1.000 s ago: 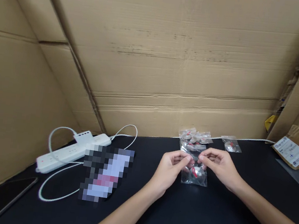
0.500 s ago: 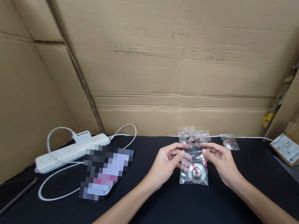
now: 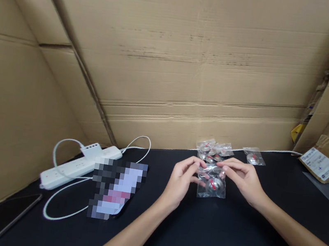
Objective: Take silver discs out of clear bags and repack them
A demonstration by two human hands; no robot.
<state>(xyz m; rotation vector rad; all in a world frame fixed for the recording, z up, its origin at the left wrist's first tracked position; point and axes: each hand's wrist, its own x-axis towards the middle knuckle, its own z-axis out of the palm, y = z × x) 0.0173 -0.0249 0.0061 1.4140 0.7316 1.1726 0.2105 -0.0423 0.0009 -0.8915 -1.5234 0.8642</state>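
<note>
A clear plastic bag (image 3: 202, 192) hangs between my two hands, above the black table. Inside it lies a round silvery metal disc (image 3: 216, 186) with a red piece across its middle. My left hand (image 3: 183, 180) pinches the bag's upper left edge between thumb and fingers. On the other side, my right hand (image 3: 241, 177) grips the upper right edge the same way. Just behind my fingertips sits a pile of similar bagged discs (image 3: 209, 147), partly hidden by my hands. One more bagged disc (image 3: 253, 157) lies apart to the right.
A white power strip (image 3: 74, 169) with a looping cable stands at the left, beside a pixelated phone-like object (image 3: 121, 191). A dark tablet-like device (image 3: 8, 214) lies at the lower left. Cardboard walls (image 3: 174, 58) enclose the table; a labelled cardboard box (image 3: 322, 162) is at the right.
The bag's lower part has tilted and risen slightly, so the disc looks darker and less face-on. Both hands keep their pinch at the top edge.
</note>
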